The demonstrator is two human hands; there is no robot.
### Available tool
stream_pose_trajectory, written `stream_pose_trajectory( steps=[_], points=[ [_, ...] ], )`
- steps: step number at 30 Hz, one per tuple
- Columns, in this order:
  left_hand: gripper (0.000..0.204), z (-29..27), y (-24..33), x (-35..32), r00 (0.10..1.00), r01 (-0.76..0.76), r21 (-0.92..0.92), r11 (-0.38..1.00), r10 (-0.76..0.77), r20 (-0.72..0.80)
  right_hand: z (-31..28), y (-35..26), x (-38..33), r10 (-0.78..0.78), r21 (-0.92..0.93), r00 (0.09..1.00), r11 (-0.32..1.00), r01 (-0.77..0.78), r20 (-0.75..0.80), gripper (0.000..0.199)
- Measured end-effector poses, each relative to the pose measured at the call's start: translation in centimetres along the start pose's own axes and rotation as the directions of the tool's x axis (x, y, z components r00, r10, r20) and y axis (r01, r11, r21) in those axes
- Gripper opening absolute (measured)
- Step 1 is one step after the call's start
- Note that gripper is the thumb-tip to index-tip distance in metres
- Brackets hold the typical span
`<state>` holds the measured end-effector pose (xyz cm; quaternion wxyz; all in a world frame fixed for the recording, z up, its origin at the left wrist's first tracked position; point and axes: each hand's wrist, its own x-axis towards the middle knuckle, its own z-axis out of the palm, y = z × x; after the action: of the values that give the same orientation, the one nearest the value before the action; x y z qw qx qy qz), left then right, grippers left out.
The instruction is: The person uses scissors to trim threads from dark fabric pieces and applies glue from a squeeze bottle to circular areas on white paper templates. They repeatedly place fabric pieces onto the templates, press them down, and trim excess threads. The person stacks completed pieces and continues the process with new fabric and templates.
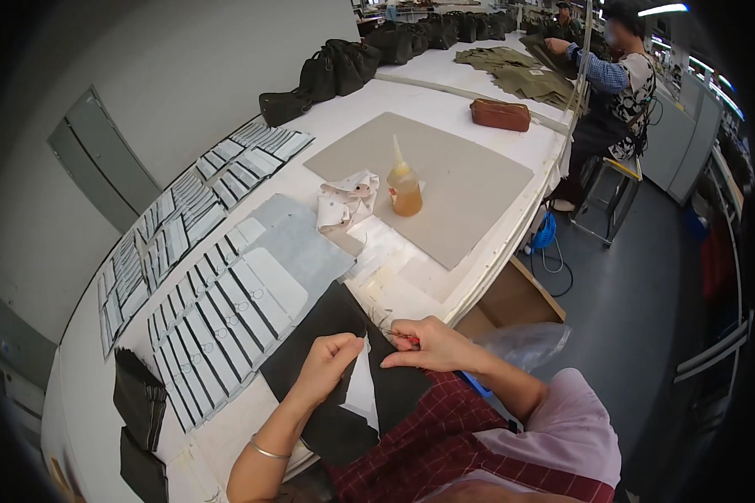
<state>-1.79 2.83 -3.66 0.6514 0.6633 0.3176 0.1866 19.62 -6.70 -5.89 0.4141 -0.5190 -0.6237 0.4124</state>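
Observation:
My left hand (331, 365) is closed, thumb and fingertips pinching the edge of a dark, nearly black fabric piece (315, 323). The piece lies across the table's near edge and my lap, with a white patch (362, 390) showing between its dark parts. Just right of it, my right hand (436, 345) is closed around small red-handled scissors (411, 339). Their thin metal blades point left toward the fabric edge, close to my left fingertips. Whether the blades touch the fabric or a thread I cannot tell.
Pale panels with black strips (226, 310) cover the table's left. Ahead stand a bottle of amber liquid (407, 197) on a grey board (470, 168), a crumpled cloth (344, 201) and a brown pouch (500, 115). Black bags (327, 77) line the back. A co-worker (617, 84) sits far right.

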Motion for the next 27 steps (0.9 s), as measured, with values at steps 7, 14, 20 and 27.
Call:
stream_pose_trajectory(
  steps=[7,14,20,27],
  points=[
    [0.03,-3.6,2.1,-2.1,0.91,-0.263,-0.572,0.777,0.002,-0.415,-0.2,0.4,0.4,-0.132,-0.08,0.991,0.988,0.134,0.031,0.048],
    [0.037,-2.9,7.6,-8.8,0.592,-0.573,-0.325,0.753,0.106,-0.799,-0.8,0.7,-0.1,-0.033,0.132,0.985,0.99,0.056,-0.171,0.046],
    [0.026,-2.2,-1.6,-16.0,0.857,0.187,0.172,0.967,-0.075,-0.51,-2.6,-0.7,0.1,-0.055,0.15,0.888,0.979,0.138,-0.457,0.044],
    [0.012,-4.0,-1.6,-17.0,0.733,0.095,0.589,0.802,0.345,-0.587,0.6,-5.2,0.2,-0.402,-0.353,0.896,0.823,0.445,0.19,0.032]
  ],
)
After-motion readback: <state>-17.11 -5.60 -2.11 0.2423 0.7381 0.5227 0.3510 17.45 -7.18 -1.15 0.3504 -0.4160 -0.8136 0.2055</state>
